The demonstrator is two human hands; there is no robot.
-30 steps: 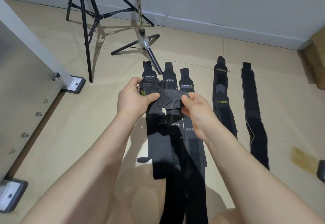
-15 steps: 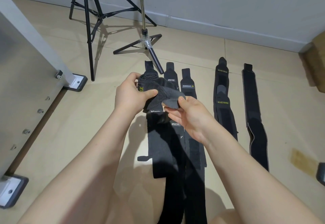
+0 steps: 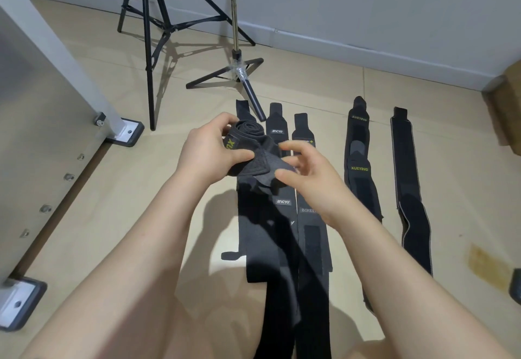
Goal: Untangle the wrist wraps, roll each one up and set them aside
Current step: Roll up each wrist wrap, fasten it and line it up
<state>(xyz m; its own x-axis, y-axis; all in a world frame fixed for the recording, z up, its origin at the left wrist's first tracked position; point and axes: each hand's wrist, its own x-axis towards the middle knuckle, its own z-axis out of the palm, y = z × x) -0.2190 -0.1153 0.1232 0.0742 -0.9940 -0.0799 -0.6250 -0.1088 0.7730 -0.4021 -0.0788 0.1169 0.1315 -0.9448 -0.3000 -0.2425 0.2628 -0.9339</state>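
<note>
In the left hand (image 3: pixel 210 153), a rolled wrist wrap (image 3: pixel 248 144).

A black tripod (image 3: pixel 149 34) stands on the beige floor (image 3: pixel 84 217) near the grey wall (image 3: pixel 366 6). Just to its right stands a thinner stand (image 3: pixel 235 57) with short flat legs and clear tape wrapped round its base. A white frame leg (image 3: pixel 56 48) slants down to a grey foot plate (image 3: pixel 125 132); another foot plate (image 3: pixel 19 303) lies nearer. A cardboard box (image 3: pixel 507 105) sits at the right edge.
</note>
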